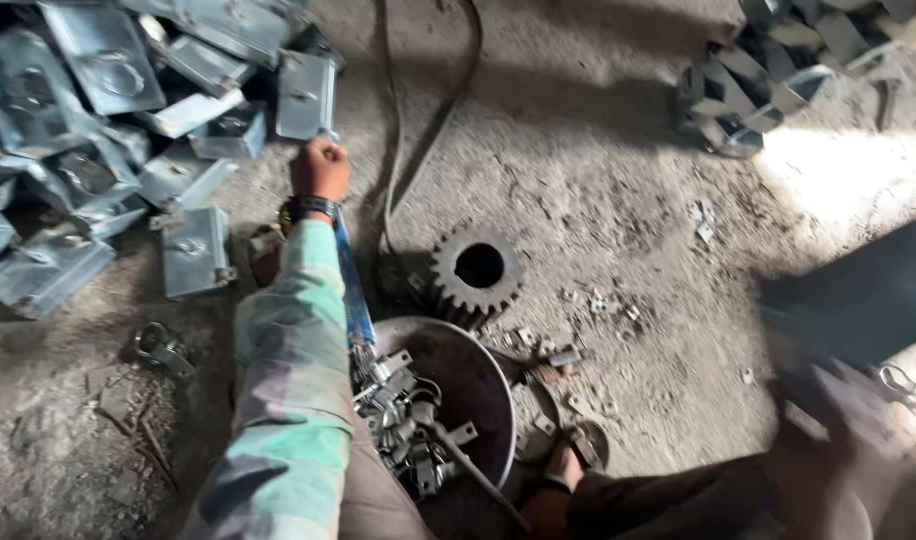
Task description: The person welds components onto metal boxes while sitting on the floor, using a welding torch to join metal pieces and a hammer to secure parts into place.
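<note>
My left hand reaches far out from a green striped sleeve, with a dark watch on the wrist. Its fingers are curled around the near corner of a grey metal box at the edge of a heap of similar boxes. My right hand is a dark blur at the lower right, and what it holds is unclear. A small metal clip shows beside it. Below my left arm, a round metal bowl holds several small metal clips.
A toothed steel gear lies on the dusty floor past the bowl. A dark cable runs up the floor. More metal parts are piled at the top right. A blue strip lies beside my arm, a sandalled foot by the bowl.
</note>
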